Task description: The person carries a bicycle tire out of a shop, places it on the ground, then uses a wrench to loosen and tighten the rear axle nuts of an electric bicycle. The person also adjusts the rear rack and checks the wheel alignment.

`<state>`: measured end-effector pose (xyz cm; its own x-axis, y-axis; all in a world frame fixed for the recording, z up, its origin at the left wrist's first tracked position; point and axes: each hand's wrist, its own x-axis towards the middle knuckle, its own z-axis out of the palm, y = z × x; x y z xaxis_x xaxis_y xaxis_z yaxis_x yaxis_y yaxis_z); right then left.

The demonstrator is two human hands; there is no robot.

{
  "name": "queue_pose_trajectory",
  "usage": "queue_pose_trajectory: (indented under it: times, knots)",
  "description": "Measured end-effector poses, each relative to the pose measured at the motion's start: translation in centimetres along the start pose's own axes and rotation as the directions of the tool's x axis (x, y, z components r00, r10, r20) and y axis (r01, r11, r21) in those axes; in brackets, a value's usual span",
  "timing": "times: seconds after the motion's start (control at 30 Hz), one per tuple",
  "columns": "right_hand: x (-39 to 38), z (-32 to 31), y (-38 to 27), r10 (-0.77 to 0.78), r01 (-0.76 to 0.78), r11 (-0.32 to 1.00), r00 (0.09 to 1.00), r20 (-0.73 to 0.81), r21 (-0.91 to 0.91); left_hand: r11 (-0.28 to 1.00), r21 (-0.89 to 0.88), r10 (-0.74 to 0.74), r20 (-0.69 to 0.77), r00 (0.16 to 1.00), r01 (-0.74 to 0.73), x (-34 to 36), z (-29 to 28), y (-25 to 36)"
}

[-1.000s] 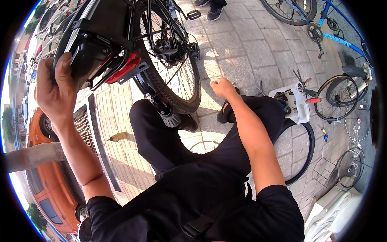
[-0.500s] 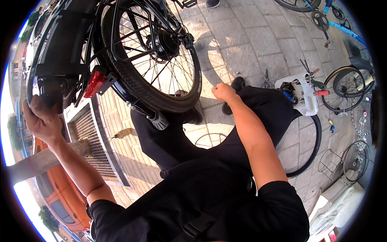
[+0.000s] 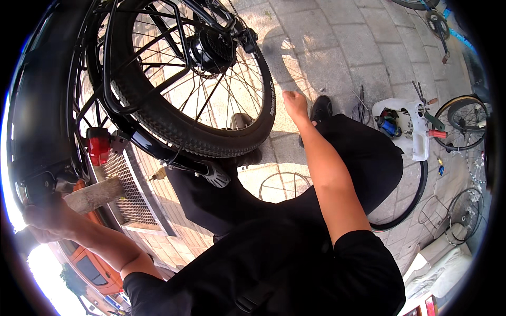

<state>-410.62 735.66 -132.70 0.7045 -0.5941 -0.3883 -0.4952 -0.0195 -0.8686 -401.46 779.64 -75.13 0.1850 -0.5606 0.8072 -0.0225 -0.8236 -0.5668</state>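
Observation:
A bicycle's rear wheel (image 3: 174, 142) with a black knobbly tyre stands before me, tilted in view. Above it runs a black rear rack (image 3: 45, 100) with a long dark body, and a red tail light (image 3: 98, 145) hangs at its end. At the rack's near end, my left hand (image 3: 50, 218) is closed on it; the fingers are blurred and partly in shade. My right hand (image 3: 296, 104) is a closed fist just right of the tyre, apart from it. Whatever its fingers hold, if anything, is hidden.
A white tray of tools (image 3: 419, 137) with a red-handled tool lies right of my knee. Loose wheels (image 3: 464, 118), a black tyre (image 3: 421, 195) and wire rings lie on the paving. On the left are a wooden post (image 3: 97, 195), a metal grate (image 3: 134, 189) and an orange car (image 3: 95, 268).
The rack end, tail light and wheel have come lower and nearer to me, and my left hand has moved down with the rack. My right hand stays closed beside the tyre.

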Motion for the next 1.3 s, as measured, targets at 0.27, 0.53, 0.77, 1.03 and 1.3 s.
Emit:
queue_pose_trajectory:
  times: [0.27,0.53,0.77,1.03,1.3]
  knots:
    - [0.2,5.1,-1.5,0.450,-0.265,0.620,0.891,-0.057,0.739,0.958,-0.210,-0.202,-0.012,0.979,0.195,0.9,-0.5,1.7]
    - [1.0,3.4,-3.2,0.360,-0.333,0.623,0.925,0.118,0.708,0.779,-0.410,-0.510,0.026,0.860,0.475,3.5,-2.0,5.1]
    - [6.1,-3.3,-12.2,0.235,-0.312,0.427,0.945,0.229,0.849,0.576,-0.591,-0.694,0.012,0.720,0.564,4.9,-1.4,7.2]
    - [7.0,-1.1,-9.1,0.282,-0.317,0.293,0.930,0.236,0.902,0.693,-0.526,-0.653,-0.169,0.738,0.493,5.3,-1.9,8.2]
    - [4.6,-0.9,-2.9,0.403,-0.287,0.425,0.909,0.104,0.859,0.520,-0.641,-0.635,0.152,0.757,0.565,2.8,-1.8,-0.7]
